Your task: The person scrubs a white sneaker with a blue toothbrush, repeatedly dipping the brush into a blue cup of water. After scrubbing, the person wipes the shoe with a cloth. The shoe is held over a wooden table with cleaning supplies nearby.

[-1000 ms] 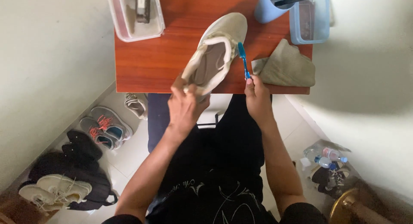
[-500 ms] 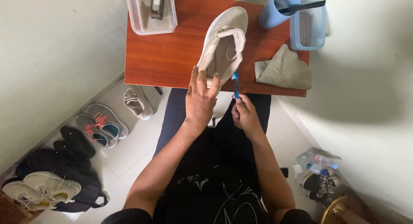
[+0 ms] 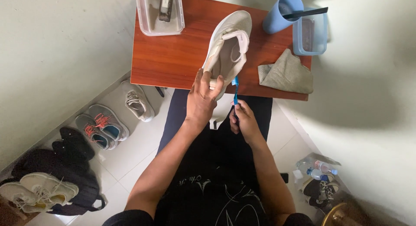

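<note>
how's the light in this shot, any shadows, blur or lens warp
Head view: soft daylight, no harsh glare; broad grey shadows fall across the right wall by the blue cup and lower right corner. The beige shoe in the left hand and the blue toothbrush in the right hand look sharp. Wide-angle lens tilts the wooden table edges and stretches the arms.

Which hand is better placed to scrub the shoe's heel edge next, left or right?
Right, probably. The right hand holds the blue toothbrush with its head up beside the beige shoe heel. The left hand is occupied gripping the heel, steadying it.
</note>
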